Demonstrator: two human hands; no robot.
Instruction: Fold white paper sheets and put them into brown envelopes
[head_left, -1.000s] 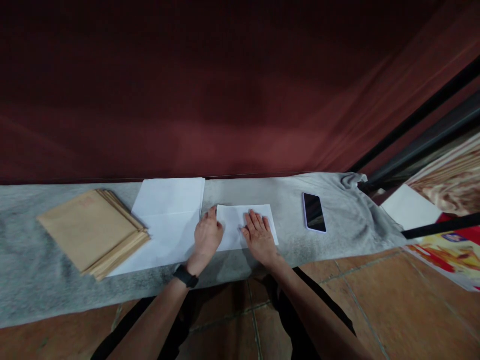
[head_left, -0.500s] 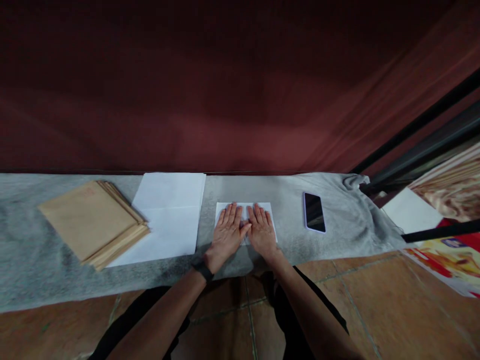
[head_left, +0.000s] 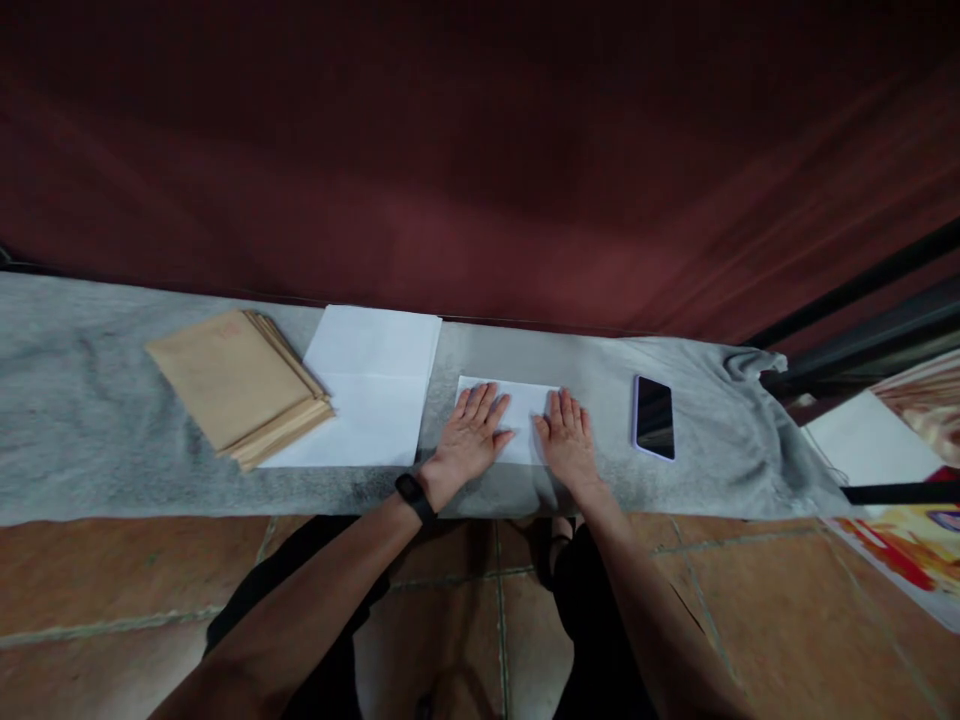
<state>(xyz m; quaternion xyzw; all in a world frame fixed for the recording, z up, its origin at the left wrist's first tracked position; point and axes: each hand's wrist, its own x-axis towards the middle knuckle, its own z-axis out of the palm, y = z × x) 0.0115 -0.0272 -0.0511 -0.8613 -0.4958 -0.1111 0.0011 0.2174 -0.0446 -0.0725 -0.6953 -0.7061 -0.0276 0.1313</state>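
A small folded white sheet of paper (head_left: 523,415) lies on the grey cloth in front of me. My left hand (head_left: 471,435) rests flat on its left part, fingers stretched out and thumb apart, with a dark band on the wrist. Over the sheet's right edge lies my right hand (head_left: 568,440), palm down and fingers extended. The middle of the paper shows between the two hands. Neither hand grasps anything. To the left is a stack of larger white sheets (head_left: 367,410), with a pile of brown envelopes (head_left: 232,375) overlapping its left side.
A phone (head_left: 655,418) with a purple edge lies right of the paper. The grey cloth (head_left: 90,400) covers the narrow surface, backed by a dark red wall-like sheet (head_left: 480,200). Black bars (head_left: 862,275) and printed boards (head_left: 911,560) stand at the right, above a tiled floor (head_left: 750,600).
My hands have slid apart from the sheet's middle, the left toward its left side, the right toward its right edge. The camera view has tilted and shifted slightly.
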